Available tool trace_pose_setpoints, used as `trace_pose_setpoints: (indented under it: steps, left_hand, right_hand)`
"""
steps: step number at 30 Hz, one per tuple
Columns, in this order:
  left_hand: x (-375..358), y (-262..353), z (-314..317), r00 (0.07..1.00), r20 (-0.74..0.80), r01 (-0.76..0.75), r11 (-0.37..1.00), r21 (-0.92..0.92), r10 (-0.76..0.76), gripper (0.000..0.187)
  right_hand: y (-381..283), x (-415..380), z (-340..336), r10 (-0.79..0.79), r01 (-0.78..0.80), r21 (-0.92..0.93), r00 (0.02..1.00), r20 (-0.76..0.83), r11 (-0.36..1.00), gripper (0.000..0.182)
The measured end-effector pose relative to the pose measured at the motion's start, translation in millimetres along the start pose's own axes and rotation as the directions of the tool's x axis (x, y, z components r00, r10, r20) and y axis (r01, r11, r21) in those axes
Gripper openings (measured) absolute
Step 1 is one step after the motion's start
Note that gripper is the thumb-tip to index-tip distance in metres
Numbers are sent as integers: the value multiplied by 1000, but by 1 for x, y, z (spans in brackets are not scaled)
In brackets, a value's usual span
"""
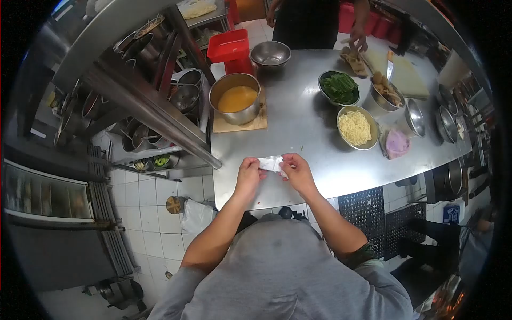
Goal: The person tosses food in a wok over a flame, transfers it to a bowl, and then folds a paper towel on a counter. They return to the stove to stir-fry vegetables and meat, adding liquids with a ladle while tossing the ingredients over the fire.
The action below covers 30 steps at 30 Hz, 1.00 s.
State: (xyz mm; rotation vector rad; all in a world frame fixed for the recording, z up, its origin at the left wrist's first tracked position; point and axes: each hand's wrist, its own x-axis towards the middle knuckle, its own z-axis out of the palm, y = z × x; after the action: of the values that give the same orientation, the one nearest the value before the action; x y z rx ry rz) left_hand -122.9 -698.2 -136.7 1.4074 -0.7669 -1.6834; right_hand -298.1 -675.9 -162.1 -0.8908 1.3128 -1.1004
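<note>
left hand and right hand nearly closed, pinching a white bundle, noodles beyond and right of the bundle

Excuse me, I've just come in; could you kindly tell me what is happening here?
The person's left hand and right hand hold a crumpled white wad, perhaps paper, near the front edge of the table. A pot of orange liquid stands on a board to the left; greens and noodles sit in separate bowls to the right. Across the table, a co-worker's hand is at a brownish item, though contact is hard to tell.
</note>
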Motion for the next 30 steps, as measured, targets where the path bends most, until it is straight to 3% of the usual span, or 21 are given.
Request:
trace_pose_setpoints:
  steps: [4,10,13,16,20,22,23,24,26,30]
  left_hand:
    - [16,-14,-2,990,-130,-46,992,114,61,19]
    - [41,-20,-15,949,-201,-122,871,476,243,22]
    - [55,-29,-20,940,-196,-141,841,523,280,24]
    - [55,-19,-17,951,-226,-68,855,514,211,24]
    - [49,-7,-12,936,-228,-91,811,579,267,24]
    - [50,-4,-10,939,-217,-81,785,614,267,23]
    - [57,-12,-14,918,-198,-140,747,650,345,22]
    - [68,-25,-21,891,-176,-196,704,683,419,22]
    - [80,-38,-28,840,-128,-278,621,733,527,22]
    - [74,-36,-27,804,-96,-304,544,783,587,24]
  right_hand:
    - [0,0,-6,-16,16,-40,1000,14,999,19]
    - [6,11,-18,51,-50,-42,998,26,998,17]
    - [15,13,-22,81,-80,-42,996,25,996,17]
    - [14,14,-25,119,-119,-55,993,3,991,17]
    - [16,14,-28,132,-132,-53,991,-9,990,20]
    - [7,11,-25,144,-145,-108,989,-17,983,23]
    - [1,8,-22,152,-154,-135,988,-22,979,25]
    - [9,8,-22,-73,54,-319,996,-50,946,27]
    - [18,7,-16,-499,396,-645,866,25,654,33]
    - [6,6,-16,-256,210,-695,966,38,687,34]
